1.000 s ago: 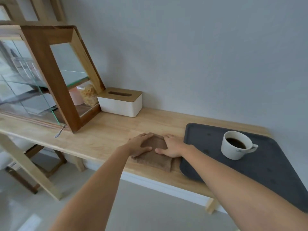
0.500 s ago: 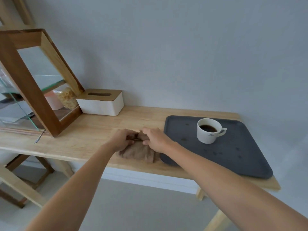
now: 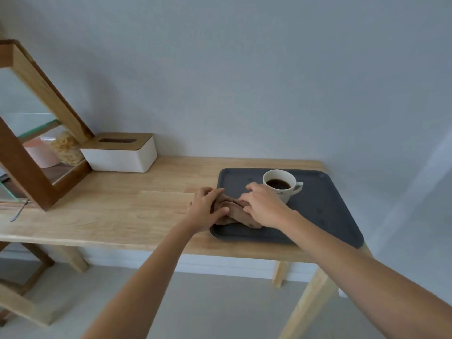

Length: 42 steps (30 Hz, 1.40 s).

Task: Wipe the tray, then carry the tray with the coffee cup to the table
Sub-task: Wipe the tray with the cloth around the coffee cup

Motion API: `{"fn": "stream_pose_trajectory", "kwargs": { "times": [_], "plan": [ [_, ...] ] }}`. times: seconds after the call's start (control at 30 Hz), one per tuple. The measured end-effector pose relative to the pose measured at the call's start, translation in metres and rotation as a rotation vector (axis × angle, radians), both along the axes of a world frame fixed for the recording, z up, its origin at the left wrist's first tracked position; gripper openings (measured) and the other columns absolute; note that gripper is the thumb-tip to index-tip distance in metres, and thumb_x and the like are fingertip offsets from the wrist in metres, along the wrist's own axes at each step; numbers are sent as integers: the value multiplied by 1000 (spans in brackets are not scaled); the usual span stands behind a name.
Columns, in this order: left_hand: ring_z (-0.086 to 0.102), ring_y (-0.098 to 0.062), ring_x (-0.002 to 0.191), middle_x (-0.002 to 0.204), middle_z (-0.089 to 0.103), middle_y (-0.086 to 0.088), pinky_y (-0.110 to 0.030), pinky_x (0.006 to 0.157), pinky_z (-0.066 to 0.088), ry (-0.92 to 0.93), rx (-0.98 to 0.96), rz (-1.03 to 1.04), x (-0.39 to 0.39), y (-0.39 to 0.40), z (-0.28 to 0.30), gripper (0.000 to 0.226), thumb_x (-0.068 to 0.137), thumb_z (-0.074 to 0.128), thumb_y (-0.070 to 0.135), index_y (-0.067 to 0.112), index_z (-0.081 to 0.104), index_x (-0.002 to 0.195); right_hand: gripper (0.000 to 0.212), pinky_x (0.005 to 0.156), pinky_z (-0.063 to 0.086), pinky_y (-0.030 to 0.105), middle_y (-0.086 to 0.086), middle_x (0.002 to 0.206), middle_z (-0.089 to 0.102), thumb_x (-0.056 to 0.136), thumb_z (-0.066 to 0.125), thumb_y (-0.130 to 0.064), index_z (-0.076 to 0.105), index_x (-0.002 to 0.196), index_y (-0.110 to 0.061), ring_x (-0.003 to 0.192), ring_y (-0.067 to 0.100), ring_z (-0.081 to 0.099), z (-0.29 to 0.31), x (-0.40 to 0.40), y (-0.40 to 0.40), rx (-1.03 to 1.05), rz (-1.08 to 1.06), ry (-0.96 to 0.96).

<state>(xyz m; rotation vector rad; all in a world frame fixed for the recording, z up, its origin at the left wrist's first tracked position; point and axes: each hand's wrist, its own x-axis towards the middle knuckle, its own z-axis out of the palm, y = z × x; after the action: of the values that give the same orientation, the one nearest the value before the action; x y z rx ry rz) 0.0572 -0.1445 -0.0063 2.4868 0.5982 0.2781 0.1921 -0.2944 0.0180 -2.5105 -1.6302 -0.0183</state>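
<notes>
Bunching cloth (image 3: 232,212), now on tray (image 3: 325,206)

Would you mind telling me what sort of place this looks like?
Probably a home or small café coffee corner: a wooden counter against a plain wall holds a tissue box, a glass-fronted cabinet with jars, and a tray bearing a coffee cup.

Tray (image 3: 325,211): right half bare, open to reach. Coffee cup (image 3: 281,185) stands at back centre, just beside right hand (image 3: 264,206). Counter (image 3: 122,209) left of tray bare up to tissue box (image 3: 121,152) and wooden cabinet (image 3: 41,152).
</notes>
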Motion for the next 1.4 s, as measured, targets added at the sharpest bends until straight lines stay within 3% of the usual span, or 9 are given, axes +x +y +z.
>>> {"fn": "stream_pose_trajectory", "kwargs": {
  "times": [0.1,0.23,0.5,0.87,1.03,1.13,1.2,1.3,1.4],
  "plan": [
    [17,-21,144,156,12,1,-45,116,25,-7,-243,8,-12,-19,-19,122,65,69,67,27,-7,151,41,120,14,42,9,158,26,100,43,-17,46,140,-16,149,25,15,-23,-1,-4,97,79,52],
    [4,-16,149,163,1,-3,-43,121,2,-20,-144,89,-14,-45,-38,132,68,59,74,11,-28,145,52,119,13,39,0,161,19,102,35,-34,23,151,-21,150,17,8,-39,-4,4,21,99,336],
    [-2,-14,149,163,-4,-4,-39,120,-3,-55,-80,170,-11,-52,-41,130,71,60,69,11,-31,143,50,120,14,34,6,159,25,103,35,-17,23,151,-16,149,20,18,-60,23,43,100,9,292],
    [-15,-14,147,161,-16,-3,-40,120,-9,16,-63,149,-11,-52,-45,119,74,50,74,23,-43,129,55,119,16,45,12,156,28,95,45,-5,27,147,-6,147,31,14,-61,81,113,149,-173,184],
    [-22,-7,142,161,-16,0,-40,120,-11,51,-40,144,-9,-47,-48,119,74,44,76,19,-35,141,57,120,11,45,12,160,17,94,48,-7,26,147,-11,150,32,2,-66,91,127,163,-216,169],
    [-22,-8,143,161,-17,0,-39,118,-13,78,-27,129,-8,-45,-49,116,74,41,77,17,-30,144,70,121,9,49,13,162,11,93,50,-11,16,152,-25,150,34,0,-68,90,129,185,-215,157],
    [-20,-12,145,161,-16,-1,-39,117,-12,101,-7,120,-8,-45,-50,117,73,36,81,14,-27,146,71,120,10,50,12,161,14,93,49,-8,17,152,-31,149,35,5,-67,89,128,181,-191,170],
    [-18,-14,147,161,-17,-4,-40,117,-10,110,12,107,-10,-44,-51,122,67,26,90,12,-27,146,69,118,15,48,9,158,25,90,47,1,26,150,-24,146,32,19,-67,84,125,200,-133,218],
    [-21,-16,146,159,-24,-3,-41,117,-11,118,27,101,-10,-45,-51,132,57,25,97,14,-36,140,66,120,12,42,8,160,23,91,46,3,26,151,-18,148,27,17,-71,71,116,213,-121,271]
  ]
}}
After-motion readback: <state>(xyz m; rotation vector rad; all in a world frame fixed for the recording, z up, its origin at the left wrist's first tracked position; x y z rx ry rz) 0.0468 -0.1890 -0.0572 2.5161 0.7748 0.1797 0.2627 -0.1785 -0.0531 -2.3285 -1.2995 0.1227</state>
